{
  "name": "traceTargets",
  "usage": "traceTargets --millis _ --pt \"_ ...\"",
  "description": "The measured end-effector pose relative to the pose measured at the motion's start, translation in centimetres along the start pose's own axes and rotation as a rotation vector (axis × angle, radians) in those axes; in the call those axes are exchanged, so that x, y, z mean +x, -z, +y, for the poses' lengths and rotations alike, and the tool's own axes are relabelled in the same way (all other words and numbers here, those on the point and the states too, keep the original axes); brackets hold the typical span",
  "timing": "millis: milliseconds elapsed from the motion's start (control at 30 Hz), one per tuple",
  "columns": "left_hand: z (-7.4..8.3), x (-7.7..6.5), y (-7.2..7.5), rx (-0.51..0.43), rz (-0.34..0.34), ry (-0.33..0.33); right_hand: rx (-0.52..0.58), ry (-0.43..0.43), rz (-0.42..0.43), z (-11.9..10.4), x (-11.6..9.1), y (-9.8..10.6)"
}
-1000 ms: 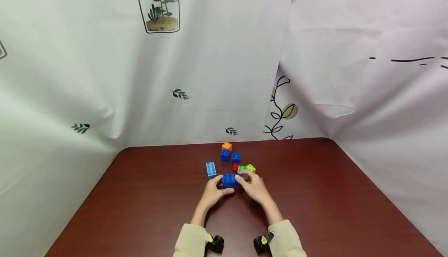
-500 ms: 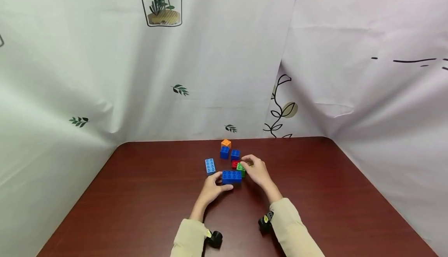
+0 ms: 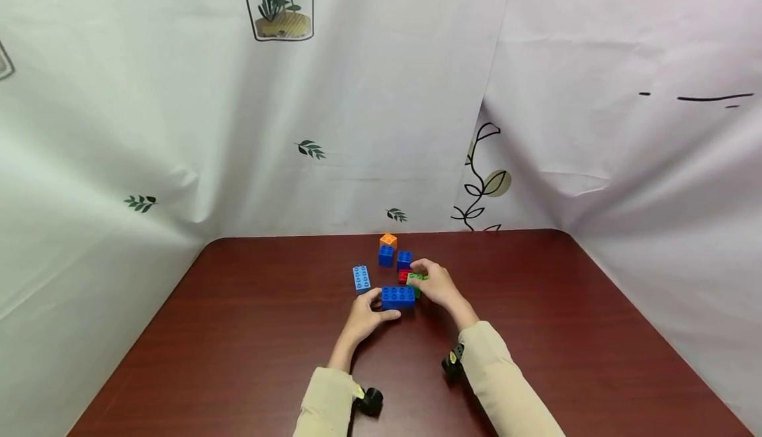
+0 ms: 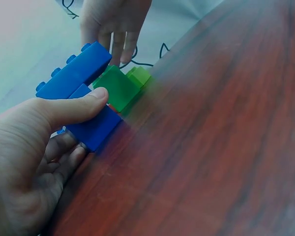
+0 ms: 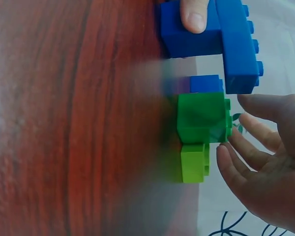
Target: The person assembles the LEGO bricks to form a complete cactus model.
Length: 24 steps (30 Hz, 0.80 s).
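Observation:
My left hand [image 3: 360, 318] grips a lower blue brick [image 4: 99, 123] between thumb and fingers, standing on the table. On top of it sits a long blue brick [image 3: 397, 297], its right end jutting out past the lower one. My right hand [image 3: 439, 287] is at the green brick [image 5: 201, 117] just behind and to the right. In the right wrist view its fingers are loosely bent above the green brick's studs, the thumb near the long brick's overhanging end. Beside the green brick stands a lime green brick [image 5: 192, 164], mostly covered by my right hand in the head view.
Behind the work are a red brick [image 3: 403, 276] and two small blue bricks, one [image 3: 404, 260] near the red one and another [image 3: 385, 256] before an orange brick [image 3: 388, 241]. A light blue brick [image 3: 361, 279] lies left. A printed cloth [image 3: 381, 93] hangs behind the table [image 3: 250, 344].
My right hand has left the long blue brick and moved back and right to the green bricks. My left hand keeps its hold on the blue bricks. The head view has tilted slightly.

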State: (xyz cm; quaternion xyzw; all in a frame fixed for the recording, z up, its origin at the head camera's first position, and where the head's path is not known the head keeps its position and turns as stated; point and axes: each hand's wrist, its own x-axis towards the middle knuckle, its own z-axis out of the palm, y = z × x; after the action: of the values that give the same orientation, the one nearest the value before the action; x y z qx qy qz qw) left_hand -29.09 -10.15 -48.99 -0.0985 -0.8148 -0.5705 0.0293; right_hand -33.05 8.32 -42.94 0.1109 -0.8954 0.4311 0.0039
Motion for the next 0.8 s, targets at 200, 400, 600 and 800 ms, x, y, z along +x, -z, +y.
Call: traceTargets --millis 200,400,600,800 --pt "0.2 0.1 0.2 0.008 0.002 0.002 0.007 -0.011 -0.003 0.5 0.3 -0.4" --pt "0.1 0.0 -0.1 0.005 -0.007 0.001 0.039 -0.026 0.015 0.9 0.3 -0.2" --pt "0.1 -0.1 -0.1 0.004 -0.007 -0.008 0.053 -0.024 0.054 1.6 0.7 0.8" --pt "0.0 -0.1 0.1 0.019 0.004 0.006 0.026 -0.029 0.067 2.2 0.6 1.1"
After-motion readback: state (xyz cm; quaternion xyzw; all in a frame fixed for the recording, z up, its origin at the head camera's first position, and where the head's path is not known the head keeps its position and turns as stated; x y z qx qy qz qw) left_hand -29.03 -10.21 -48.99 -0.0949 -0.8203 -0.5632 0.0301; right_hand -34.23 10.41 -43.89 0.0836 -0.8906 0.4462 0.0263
